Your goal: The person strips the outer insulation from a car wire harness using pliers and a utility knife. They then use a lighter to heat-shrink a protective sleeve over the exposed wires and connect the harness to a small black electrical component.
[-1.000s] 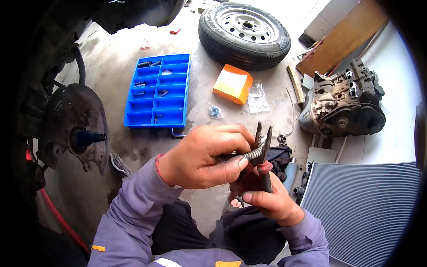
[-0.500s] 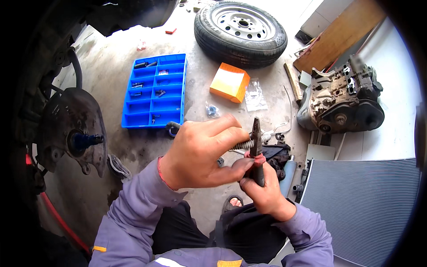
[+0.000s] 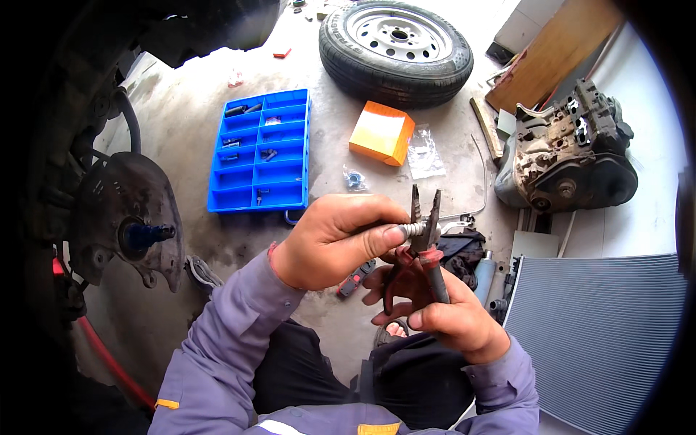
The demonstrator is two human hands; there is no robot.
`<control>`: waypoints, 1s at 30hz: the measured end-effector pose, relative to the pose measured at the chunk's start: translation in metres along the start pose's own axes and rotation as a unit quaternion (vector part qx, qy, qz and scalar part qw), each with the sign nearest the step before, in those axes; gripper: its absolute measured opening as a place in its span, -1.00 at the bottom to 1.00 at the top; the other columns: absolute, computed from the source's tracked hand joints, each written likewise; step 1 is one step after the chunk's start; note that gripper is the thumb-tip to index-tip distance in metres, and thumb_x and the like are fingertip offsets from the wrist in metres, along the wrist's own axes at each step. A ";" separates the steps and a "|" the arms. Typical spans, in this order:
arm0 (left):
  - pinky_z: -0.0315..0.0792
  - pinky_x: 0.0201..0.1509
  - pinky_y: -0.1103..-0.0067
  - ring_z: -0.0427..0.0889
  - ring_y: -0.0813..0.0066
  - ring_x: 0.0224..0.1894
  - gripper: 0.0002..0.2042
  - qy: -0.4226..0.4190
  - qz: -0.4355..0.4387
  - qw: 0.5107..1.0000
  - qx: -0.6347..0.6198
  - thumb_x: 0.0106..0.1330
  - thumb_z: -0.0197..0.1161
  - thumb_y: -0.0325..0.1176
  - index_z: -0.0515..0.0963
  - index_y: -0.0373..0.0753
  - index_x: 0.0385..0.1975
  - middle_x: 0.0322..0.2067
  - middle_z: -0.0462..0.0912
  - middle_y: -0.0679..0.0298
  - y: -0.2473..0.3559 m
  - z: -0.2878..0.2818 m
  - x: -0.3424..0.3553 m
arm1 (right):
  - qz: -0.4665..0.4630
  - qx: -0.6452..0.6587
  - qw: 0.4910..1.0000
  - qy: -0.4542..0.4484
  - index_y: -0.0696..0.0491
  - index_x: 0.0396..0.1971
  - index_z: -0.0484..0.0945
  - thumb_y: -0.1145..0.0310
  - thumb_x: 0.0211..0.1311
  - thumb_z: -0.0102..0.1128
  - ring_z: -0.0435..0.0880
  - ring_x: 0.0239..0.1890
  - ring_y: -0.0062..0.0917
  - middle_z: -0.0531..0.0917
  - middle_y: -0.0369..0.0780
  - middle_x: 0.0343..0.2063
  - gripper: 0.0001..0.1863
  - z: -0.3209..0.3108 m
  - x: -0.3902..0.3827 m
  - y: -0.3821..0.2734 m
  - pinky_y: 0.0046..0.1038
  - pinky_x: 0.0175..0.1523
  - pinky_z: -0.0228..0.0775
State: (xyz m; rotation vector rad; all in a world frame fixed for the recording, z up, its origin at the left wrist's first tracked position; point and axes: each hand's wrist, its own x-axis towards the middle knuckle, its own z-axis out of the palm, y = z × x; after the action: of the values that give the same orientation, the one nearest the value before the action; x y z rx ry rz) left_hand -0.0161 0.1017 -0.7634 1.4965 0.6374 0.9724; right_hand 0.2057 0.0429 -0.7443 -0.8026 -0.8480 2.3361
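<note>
In the head view, my left hand (image 3: 333,243) pinches a ribbed piece (image 3: 413,230) between thumb and forefinger, just above the middle of my lap. My right hand (image 3: 453,319) grips the pliers (image 3: 433,270), its fingers loosely spread beside one handle; the jaws stand apart, the ribbed piece's end at them – whether they touch it, I cannot tell.

Beyond my left hand, the blue tray (image 3: 232,201) lies on the floor (image 3: 330,123), split into two columns: dark cylinders at the far left, small metal parts in middle compartments, another part at the near right. Beside it, a small clear bag (image 3: 354,179) holds something blue. The orange box (image 3: 380,133) hides its contents – a larger clear bag (image 3: 425,156) lies close by.
</note>
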 end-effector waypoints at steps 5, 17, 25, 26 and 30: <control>0.40 -0.38 0.57 0.56 0.50 -0.42 -0.84 0.010 0.089 0.985 0.149 0.34 0.28 -0.51 0.57 -0.43 -0.15 -0.41 0.59 0.17 0.001 0.003 0.005 | -0.073 -0.208 0.967 0.129 0.11 0.32 0.24 0.48 0.19 0.15 0.52 0.02 -0.61 0.49 -0.21 0.10 -0.35 -0.006 0.002 0.013 -0.50 0.00 0.45; 0.35 -0.52 0.48 0.55 0.22 -0.57 -0.87 0.127 0.148 0.914 0.357 0.23 0.32 -0.53 0.57 -0.35 -0.26 -0.50 0.55 0.13 -0.013 0.022 0.015 | 0.021 -0.345 0.922 0.173 0.06 0.30 0.32 0.52 0.19 0.03 0.58 -0.25 -0.57 0.55 -0.25 -0.06 -0.40 -0.018 0.001 -0.006 -0.49 -0.21 0.56; 0.45 -0.37 0.51 0.61 0.42 -0.46 -0.85 0.144 -0.027 0.983 0.112 0.43 0.20 -0.39 0.55 -0.39 -0.26 -0.50 0.61 0.13 -0.005 0.036 0.014 | 0.060 -0.183 0.966 0.171 0.11 0.35 0.25 0.61 0.05 -0.02 0.49 0.16 -0.48 0.51 -0.21 0.06 -0.27 -0.017 0.000 -0.003 -0.39 0.18 0.39; 0.45 -0.37 0.51 0.62 0.44 -0.46 -0.84 0.134 -0.050 0.987 0.077 0.43 0.20 -0.39 0.55 -0.39 -0.26 -0.50 0.62 0.14 -0.006 0.037 0.014 | 0.053 -0.176 0.969 0.168 0.10 0.35 0.25 0.59 0.05 -0.01 0.49 0.11 -0.48 0.51 -0.22 0.05 -0.27 -0.018 0.000 -0.003 -0.41 0.13 0.39; 0.43 -0.37 0.52 0.59 0.42 -0.46 -0.85 0.077 -0.051 0.993 0.072 0.43 0.20 -0.38 0.56 -0.37 -0.23 -0.47 0.60 0.14 -0.010 0.036 0.014 | 0.012 -0.194 0.967 0.163 0.05 0.28 0.29 0.48 0.10 0.05 0.54 -0.25 -0.53 0.52 -0.25 -0.01 -0.36 -0.019 -0.001 -0.001 -0.49 -0.23 0.43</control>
State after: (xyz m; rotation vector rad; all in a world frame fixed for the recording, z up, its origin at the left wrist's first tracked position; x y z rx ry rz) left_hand 0.0227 0.0964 -0.7694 1.5088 0.9028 0.9860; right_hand 0.2191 0.0505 -0.7552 -1.3230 -1.1644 1.9977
